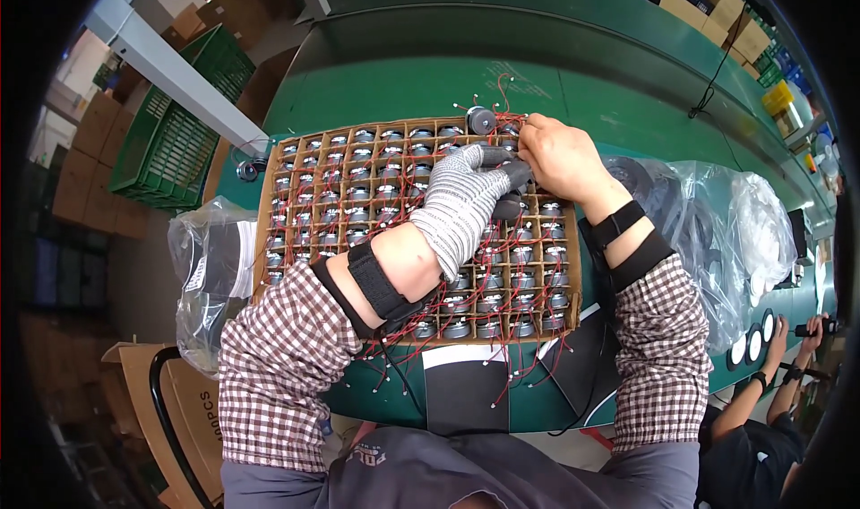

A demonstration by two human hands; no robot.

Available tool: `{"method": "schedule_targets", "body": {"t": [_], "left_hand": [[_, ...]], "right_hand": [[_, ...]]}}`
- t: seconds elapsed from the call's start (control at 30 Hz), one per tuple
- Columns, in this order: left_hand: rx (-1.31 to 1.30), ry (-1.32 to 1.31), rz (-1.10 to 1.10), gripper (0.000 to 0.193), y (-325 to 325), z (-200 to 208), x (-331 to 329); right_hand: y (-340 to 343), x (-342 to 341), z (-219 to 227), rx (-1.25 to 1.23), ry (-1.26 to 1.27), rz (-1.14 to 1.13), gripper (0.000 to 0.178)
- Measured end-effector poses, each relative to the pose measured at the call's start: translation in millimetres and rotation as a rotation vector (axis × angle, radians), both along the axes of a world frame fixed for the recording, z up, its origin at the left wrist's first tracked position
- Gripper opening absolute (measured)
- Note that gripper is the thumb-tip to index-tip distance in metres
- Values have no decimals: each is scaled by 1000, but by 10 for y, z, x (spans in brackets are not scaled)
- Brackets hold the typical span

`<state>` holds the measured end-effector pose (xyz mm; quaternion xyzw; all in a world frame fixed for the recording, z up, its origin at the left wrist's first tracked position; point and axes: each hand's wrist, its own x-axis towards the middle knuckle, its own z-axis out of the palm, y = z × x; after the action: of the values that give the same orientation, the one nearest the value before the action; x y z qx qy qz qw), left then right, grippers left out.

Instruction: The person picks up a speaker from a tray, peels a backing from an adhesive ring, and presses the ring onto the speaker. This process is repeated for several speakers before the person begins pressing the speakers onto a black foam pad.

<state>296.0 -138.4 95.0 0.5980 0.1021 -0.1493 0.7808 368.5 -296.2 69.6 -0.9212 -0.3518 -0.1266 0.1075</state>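
Note:
A shallow cardboard tray (pixel 262 231), split into many small cells, lies in front of me. Its cells hold small round dark units with silver sides, red wires and white plugs, perhaps small speakers. One such round unit (pixel 481 120) sits raised on the far edge, face up. My left hand (pixel 461 195), in a grey striped glove with dark fingertips, is closed over the tray's far right part. My bare right hand (pixel 563 158) meets it there, fingers curled and pinched beside the red wires. What either hand grips is hidden between the fingers.
Clear plastic bags with dark round parts lie left (pixel 210 267) and right (pixel 690 231) of the tray on the green table (pixel 394 83). A grey post (pixel 179 70) and a green crate (pixel 170 142) stand at the left. Another person's hands (pixel 778 340) work near white-centred discs at the lower right.

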Motion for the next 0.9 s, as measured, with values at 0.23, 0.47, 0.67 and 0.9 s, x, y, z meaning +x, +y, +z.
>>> {"method": "schedule_targets", "body": {"t": [0.23, 0.47, 0.67, 0.9], "left_hand": [[92, -32, -26, 21, -80, 8, 108], [259, -104, -23, 22, -105, -113, 283], [409, -51, -117, 29, -203, -79, 344], [517, -176, -159, 29, -335, -302, 577]], "right_hand": [[-286, -155, 26, 349, 134, -41, 13], [-524, -700, 245, 331, 543, -129, 14], [-641, -1131, 237, 446, 662, -207, 13], [-716, -1324, 351, 816, 680, -268, 12]]}}
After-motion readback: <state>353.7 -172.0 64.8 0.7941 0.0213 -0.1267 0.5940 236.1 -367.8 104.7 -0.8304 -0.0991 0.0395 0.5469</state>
